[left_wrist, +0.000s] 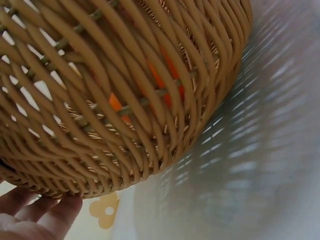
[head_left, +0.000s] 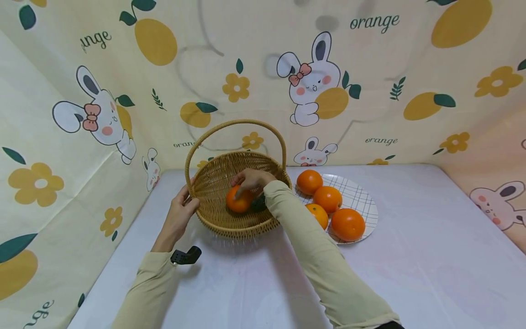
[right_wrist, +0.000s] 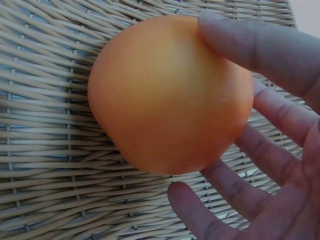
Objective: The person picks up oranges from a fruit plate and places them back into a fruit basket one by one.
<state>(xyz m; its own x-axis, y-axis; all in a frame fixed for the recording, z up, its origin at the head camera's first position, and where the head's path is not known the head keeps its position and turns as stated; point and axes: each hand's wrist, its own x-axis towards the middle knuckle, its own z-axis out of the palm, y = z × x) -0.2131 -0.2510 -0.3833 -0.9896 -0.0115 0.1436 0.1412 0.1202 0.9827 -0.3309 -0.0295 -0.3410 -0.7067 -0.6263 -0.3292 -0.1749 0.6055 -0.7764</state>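
A wicker basket (head_left: pixel 218 224) with a tall arched handle stands on the table. My left hand (head_left: pixel 181 214) grips its left rim, the thumb on the near side and the fingers around the outside. The left wrist view shows those fingertips against the woven wall (left_wrist: pixel 125 100), with bits of orange colour showing through the gaps. Inside the basket, my right hand (head_left: pixel 252 179) holds an orange (head_left: pixel 238 199). Up close in the right wrist view, the thumb lies on top of the orange (right_wrist: pixel 170 95) and several fingers reach around its side, above the woven bottom.
Right of the basket, a white plate with a dark grid pattern (head_left: pixel 370 208) holds several more oranges (head_left: pixel 348 225). Its left part is hidden by the right sleeve (head_left: pixel 304 237). A printed cloth (head_left: pixel 255 68) hangs behind and beside the pale table (head_left: pixel 411 256).
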